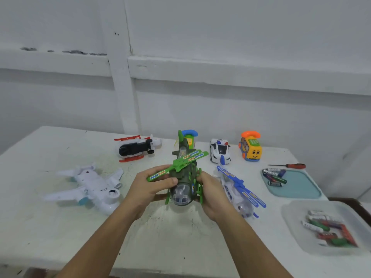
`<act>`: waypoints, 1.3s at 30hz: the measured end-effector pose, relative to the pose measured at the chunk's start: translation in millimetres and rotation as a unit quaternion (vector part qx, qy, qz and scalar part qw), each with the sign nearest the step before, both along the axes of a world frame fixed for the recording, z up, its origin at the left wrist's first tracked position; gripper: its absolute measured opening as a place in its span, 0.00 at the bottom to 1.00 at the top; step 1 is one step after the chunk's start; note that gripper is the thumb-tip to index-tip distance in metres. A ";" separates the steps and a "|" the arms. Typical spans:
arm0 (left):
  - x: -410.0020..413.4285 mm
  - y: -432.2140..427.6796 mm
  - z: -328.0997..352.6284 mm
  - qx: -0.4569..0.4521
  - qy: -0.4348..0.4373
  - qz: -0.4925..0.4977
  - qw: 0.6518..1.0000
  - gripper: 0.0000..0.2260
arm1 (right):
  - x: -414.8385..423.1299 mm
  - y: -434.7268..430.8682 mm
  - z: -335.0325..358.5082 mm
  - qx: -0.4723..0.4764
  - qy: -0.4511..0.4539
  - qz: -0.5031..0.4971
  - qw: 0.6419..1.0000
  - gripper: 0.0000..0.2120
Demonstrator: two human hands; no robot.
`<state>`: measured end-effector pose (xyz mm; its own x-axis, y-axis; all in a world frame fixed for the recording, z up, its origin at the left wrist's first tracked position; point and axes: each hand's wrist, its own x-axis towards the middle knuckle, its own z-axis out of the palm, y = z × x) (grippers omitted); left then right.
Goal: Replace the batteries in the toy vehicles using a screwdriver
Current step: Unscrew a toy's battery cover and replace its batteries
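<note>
A green toy helicopter [181, 183] with green rotor blades is lifted above the middle of the white table [40, 227], nose toward me. My left hand [149, 187] grips its left side, thumb over a rotor blade. My right hand [210, 192] grips its right side by the green skid. A red-handled screwdriver [291, 165] lies at the right rear, beside a teal tray [301, 189] holding several batteries [275, 177]. A clear tray [291, 223] at the front right holds more batteries [329, 230].
A white toy airplane [90, 187] lies on the left. A white and black helicopter with red skids [136, 148] lies on its side at the back. A blue and white helicopter [236, 187], a police car [220, 150] and an orange phone car [251, 147] stand on the right.
</note>
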<state>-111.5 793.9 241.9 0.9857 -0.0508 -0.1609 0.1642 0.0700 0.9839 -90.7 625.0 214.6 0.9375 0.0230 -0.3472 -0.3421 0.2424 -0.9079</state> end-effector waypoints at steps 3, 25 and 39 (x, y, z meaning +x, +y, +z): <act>-0.2 1.7 -14.8 -0.002 0.013 0.000 1.000 0.14 | 2.6 5.9 -12.0 -0.044 0.039 -0.007 0.998 0.16; 8.5 -20.1 -45.5 0.044 0.014 0.053 0.998 0.09 | -3.7 6.3 -22.1 -0.298 -0.022 -0.053 0.953 0.20; -2.5 -17.1 -51.2 0.129 -0.012 0.109 0.986 0.13 | -37.6 15.2 -6.9 -0.526 -0.225 -0.061 0.818 0.07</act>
